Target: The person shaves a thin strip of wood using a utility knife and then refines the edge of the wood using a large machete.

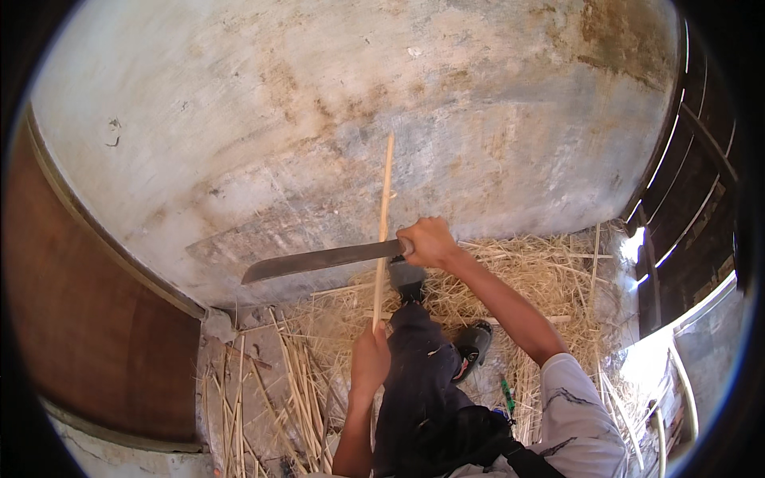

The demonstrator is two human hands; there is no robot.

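Observation:
My right hand [429, 242] is closed round the handle of a machete [319, 261]. Its long dark blade points left and lies across a thin, pale wooden stick [384, 211], close to the handle end. The stick stands nearly upright in view, its far tip in front of the wall. Lower down, my left hand [370, 357] grips the stick near its bottom end, just left of my dark-trousered leg. A small curl of shaving [392, 193] shows on the stick above the blade.
A stained plaster wall [446, 95] rises ahead. Pale shavings [526, 275] cover the floor around my shoes [473, 349]. Several thin sticks [295, 382] lie at the lower left, near a brown door panel [103, 311]. Dark wooden boards [693, 175] stand at the right. A green object [508, 394] lies beside my leg.

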